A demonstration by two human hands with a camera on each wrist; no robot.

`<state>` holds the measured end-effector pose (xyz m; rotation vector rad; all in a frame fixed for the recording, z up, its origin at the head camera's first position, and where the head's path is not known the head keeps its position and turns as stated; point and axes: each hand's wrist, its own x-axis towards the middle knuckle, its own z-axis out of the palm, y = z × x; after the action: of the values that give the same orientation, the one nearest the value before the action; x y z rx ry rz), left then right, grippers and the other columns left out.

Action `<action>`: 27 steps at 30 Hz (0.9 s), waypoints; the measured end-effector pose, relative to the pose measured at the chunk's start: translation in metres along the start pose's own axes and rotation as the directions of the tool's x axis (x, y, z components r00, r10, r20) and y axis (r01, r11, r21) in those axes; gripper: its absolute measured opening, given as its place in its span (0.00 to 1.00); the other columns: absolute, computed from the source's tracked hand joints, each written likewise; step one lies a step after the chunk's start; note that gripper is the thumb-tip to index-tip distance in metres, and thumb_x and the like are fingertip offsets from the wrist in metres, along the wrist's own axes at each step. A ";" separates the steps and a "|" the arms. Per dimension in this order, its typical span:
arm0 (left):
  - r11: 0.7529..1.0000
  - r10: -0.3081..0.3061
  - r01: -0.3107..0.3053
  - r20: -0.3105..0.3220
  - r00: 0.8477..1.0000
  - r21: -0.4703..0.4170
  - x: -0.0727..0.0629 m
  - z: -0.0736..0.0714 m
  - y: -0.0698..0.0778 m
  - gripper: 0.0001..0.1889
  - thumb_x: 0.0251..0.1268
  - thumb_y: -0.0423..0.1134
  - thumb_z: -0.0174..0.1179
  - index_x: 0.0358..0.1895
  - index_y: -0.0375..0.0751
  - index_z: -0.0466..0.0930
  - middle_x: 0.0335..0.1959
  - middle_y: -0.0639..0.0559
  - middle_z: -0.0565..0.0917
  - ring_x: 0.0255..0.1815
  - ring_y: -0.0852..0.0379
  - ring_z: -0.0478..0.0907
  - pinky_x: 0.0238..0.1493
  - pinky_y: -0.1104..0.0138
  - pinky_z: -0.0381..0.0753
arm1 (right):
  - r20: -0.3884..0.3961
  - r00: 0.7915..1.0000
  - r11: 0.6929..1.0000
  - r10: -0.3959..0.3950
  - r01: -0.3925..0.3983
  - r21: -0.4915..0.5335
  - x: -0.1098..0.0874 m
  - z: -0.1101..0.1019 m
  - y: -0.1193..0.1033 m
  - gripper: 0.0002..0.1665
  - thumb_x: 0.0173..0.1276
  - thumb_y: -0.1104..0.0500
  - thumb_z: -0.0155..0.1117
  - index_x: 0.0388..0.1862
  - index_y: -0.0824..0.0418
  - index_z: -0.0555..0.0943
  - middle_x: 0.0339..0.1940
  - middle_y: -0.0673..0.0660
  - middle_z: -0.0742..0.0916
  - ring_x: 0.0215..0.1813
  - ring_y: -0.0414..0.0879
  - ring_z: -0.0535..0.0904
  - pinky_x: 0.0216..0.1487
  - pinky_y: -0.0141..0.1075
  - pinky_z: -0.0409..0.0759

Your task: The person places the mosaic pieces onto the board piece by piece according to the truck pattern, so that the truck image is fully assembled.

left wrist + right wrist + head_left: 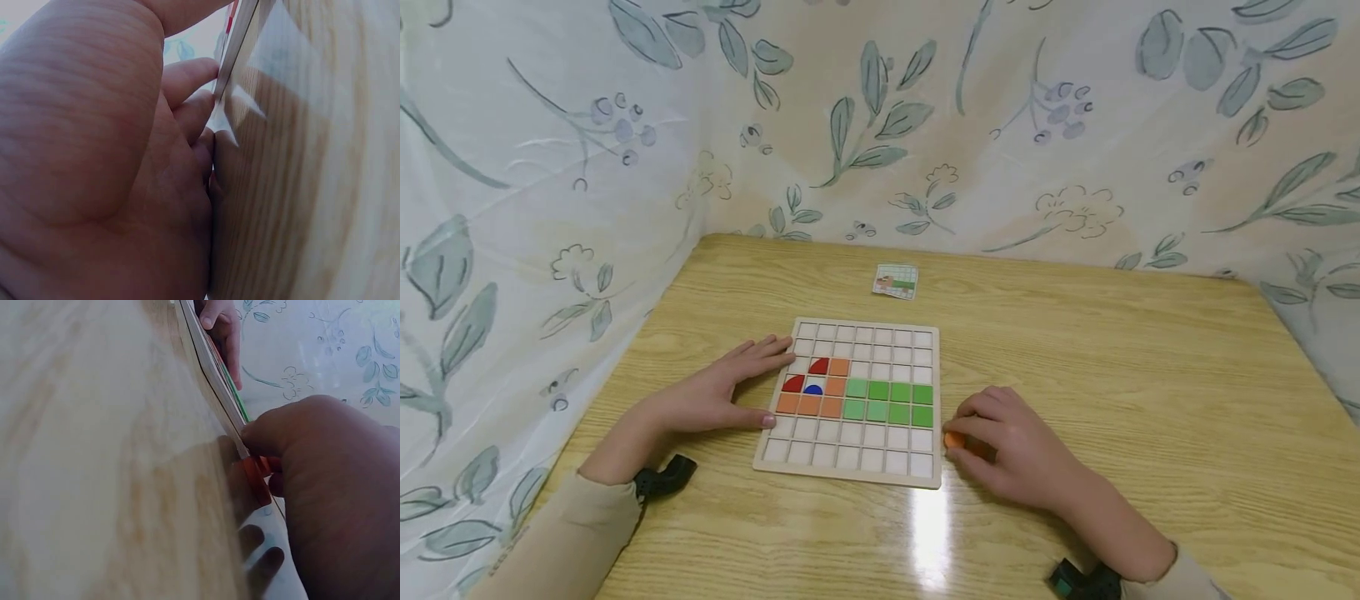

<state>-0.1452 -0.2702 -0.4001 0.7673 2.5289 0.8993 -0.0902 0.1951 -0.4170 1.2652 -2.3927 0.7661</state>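
Note:
A wooden grid board (846, 476) lies on the table with coloured tiles in some of its squares. Green tiles (889, 401) fill the right part of two rows, orange tiles (808, 405) stand left of them, along with red quarter-round tiles (792, 384) and a blue half-round (813, 390). My left hand (724, 387) rests at the board's left edge, fingers extended, thumb at its lower left. By the right edge, my right hand (1011, 446) pinches an orange round-edged tile (954, 439) between thumb and fingers. In the right wrist view this orange tile (255, 481) is close over the tabletop.
Behind the board lies a small picture card (896, 282) showing a coloured grid pattern. The wood-grain table (1112, 358) backs onto a leaf-patterned cloth (880, 125), which hangs along the left too. Dark wrist devices (665, 477) are worn at both cuffs.

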 end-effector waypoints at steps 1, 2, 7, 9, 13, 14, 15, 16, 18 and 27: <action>1.000 0.000 0.000 0.001 1.000 0.003 0.000 0.000 0.000 0.50 0.67 0.62 0.76 0.89 0.59 0.61 0.92 0.57 0.50 0.91 0.34 0.37 0.83 0.30 0.41 | -0.003 1.000 1.000 0.004 -0.004 0.004 0.001 0.000 0.001 0.10 0.70 0.54 0.79 0.46 0.55 0.93 0.45 0.45 0.87 0.48 0.43 0.79 0.50 0.43 0.76; 1.000 0.004 -0.004 0.001 1.000 0.004 0.001 0.001 -0.001 0.50 0.67 0.62 0.76 0.89 0.58 0.61 0.92 0.57 0.50 0.91 0.34 0.37 0.83 0.30 0.41 | -0.008 1.000 1.000 0.005 -0.005 0.010 0.001 0.000 0.001 0.09 0.71 0.54 0.79 0.47 0.55 0.93 0.45 0.45 0.87 0.48 0.43 0.79 0.50 0.43 0.76; 1.000 0.002 -0.002 -0.001 1.000 0.005 0.002 0.002 -0.003 0.50 0.67 0.63 0.75 0.89 0.60 0.61 0.92 0.58 0.50 0.91 0.35 0.37 0.83 0.30 0.41 | -0.034 0.998 0.996 0.045 -0.042 0.077 0.005 0.003 0.002 0.10 0.73 0.54 0.78 0.48 0.57 0.93 0.46 0.46 0.88 0.50 0.44 0.80 0.54 0.41 0.75; 1.000 -0.007 0.007 -0.001 1.000 0.004 0.002 0.001 -0.003 0.50 0.66 0.63 0.76 0.89 0.61 0.61 0.92 0.59 0.49 0.91 0.35 0.37 0.83 0.31 0.41 | -0.039 0.998 0.992 0.058 -0.053 0.115 0.009 0.006 0.001 0.11 0.71 0.56 0.80 0.49 0.57 0.93 0.47 0.46 0.88 0.50 0.44 0.80 0.55 0.40 0.74; 1.000 -0.008 0.008 0.000 1.000 0.002 0.001 0.000 -0.004 0.51 0.66 0.63 0.76 0.89 0.60 0.61 0.92 0.59 0.49 0.91 0.35 0.36 0.84 0.31 0.41 | -0.036 0.998 0.987 0.057 -0.051 0.149 0.020 0.014 -0.004 0.13 0.68 0.56 0.82 0.49 0.57 0.93 0.47 0.45 0.88 0.49 0.43 0.79 0.56 0.40 0.73; 1.000 -0.004 0.004 -0.002 1.000 0.000 0.001 0.000 -0.004 0.51 0.66 0.62 0.76 0.89 0.59 0.61 0.92 0.58 0.50 0.91 0.35 0.37 0.84 0.31 0.40 | -0.033 0.998 0.989 0.046 -0.041 0.145 0.022 0.016 -0.006 0.12 0.68 0.56 0.82 0.49 0.57 0.93 0.46 0.45 0.87 0.49 0.43 0.78 0.56 0.41 0.73; 1.000 -0.002 0.002 -0.004 1.000 -0.002 0.001 0.000 -0.004 0.50 0.66 0.62 0.76 0.89 0.59 0.62 0.92 0.58 0.50 0.91 0.35 0.37 0.84 0.31 0.40 | -0.031 0.999 0.990 0.033 -0.029 0.136 0.025 0.018 -0.007 0.12 0.69 0.55 0.82 0.49 0.57 0.93 0.46 0.46 0.87 0.49 0.43 0.78 0.56 0.41 0.73; 1.000 0.002 -0.002 -0.006 1.000 -0.002 0.001 0.000 -0.004 0.50 0.67 0.61 0.76 0.88 0.58 0.62 0.92 0.57 0.50 0.91 0.34 0.37 0.84 0.31 0.40 | -0.030 0.999 0.992 0.019 -0.015 0.126 0.027 0.021 -0.009 0.12 0.69 0.55 0.82 0.48 0.57 0.93 0.45 0.46 0.87 0.48 0.43 0.78 0.55 0.42 0.73; 1.000 0.003 -0.003 -0.007 1.000 -0.002 0.001 0.000 -0.003 0.50 0.67 0.61 0.76 0.88 0.57 0.62 0.92 0.57 0.50 0.91 0.35 0.36 0.84 0.31 0.40 | -0.023 1.000 0.995 -0.011 0.014 0.103 0.033 0.026 -0.012 0.11 0.70 0.54 0.81 0.48 0.56 0.93 0.45 0.46 0.87 0.48 0.43 0.79 0.55 0.42 0.74; 1.000 -0.005 0.005 -0.002 1.000 -0.007 0.001 0.001 -0.002 0.50 0.67 0.61 0.76 0.88 0.57 0.62 0.92 0.56 0.50 0.91 0.34 0.36 0.83 0.31 0.39 | 0.007 0.998 0.997 -0.055 0.055 0.047 0.045 0.043 -0.019 0.10 0.67 0.54 0.81 0.44 0.54 0.92 0.45 0.47 0.86 0.49 0.44 0.79 0.53 0.44 0.77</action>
<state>-0.1460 -0.2708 -0.4021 0.7582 2.5272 0.9067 -0.1008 0.1308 -0.4224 1.3493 -2.3494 0.8068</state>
